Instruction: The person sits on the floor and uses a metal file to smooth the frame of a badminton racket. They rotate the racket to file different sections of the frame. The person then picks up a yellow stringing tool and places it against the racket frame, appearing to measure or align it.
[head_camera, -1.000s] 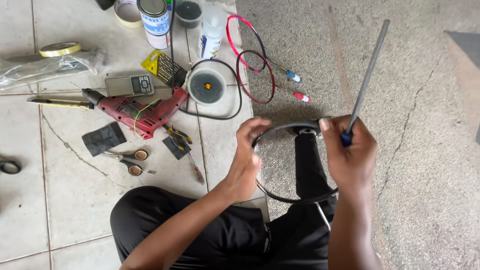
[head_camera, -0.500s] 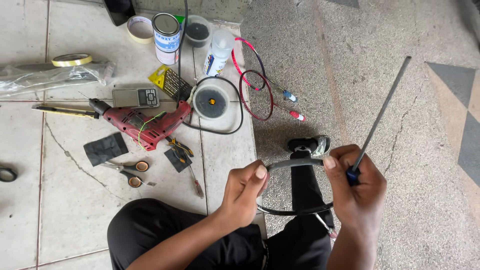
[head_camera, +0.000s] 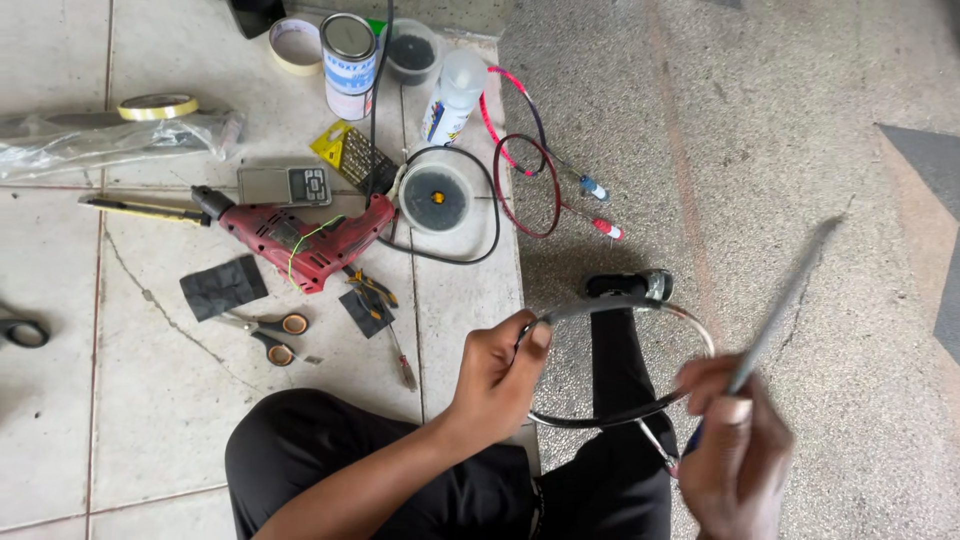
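I sit on the floor with an unstrung dark racket frame (head_camera: 640, 305) over my legs. My left hand (head_camera: 500, 372) grips the frame's left rim. My right hand (head_camera: 735, 450) is blurred at the lower right and is closed around the handle of a long thin metal file (head_camera: 785, 300), which slants up to the right, clear of the frame's right side. My black-trousered leg and shoe (head_camera: 625, 287) lie under the frame.
On the tiles to the left lie a red power drill (head_camera: 300, 235), scissors (head_camera: 265, 335), pliers (head_camera: 370, 290), a small scale (head_camera: 285, 183), tape rolls (head_camera: 157, 105), a tin can (head_camera: 348, 50), a bottle (head_camera: 452, 95), a white round tub (head_camera: 435, 195). Two more racket frames (head_camera: 525, 160) lie beyond.
My right hand with the file has dropped down and to the right, away from the frame's top, and is motion-blurred. My left hand keeps its hold on the frame.
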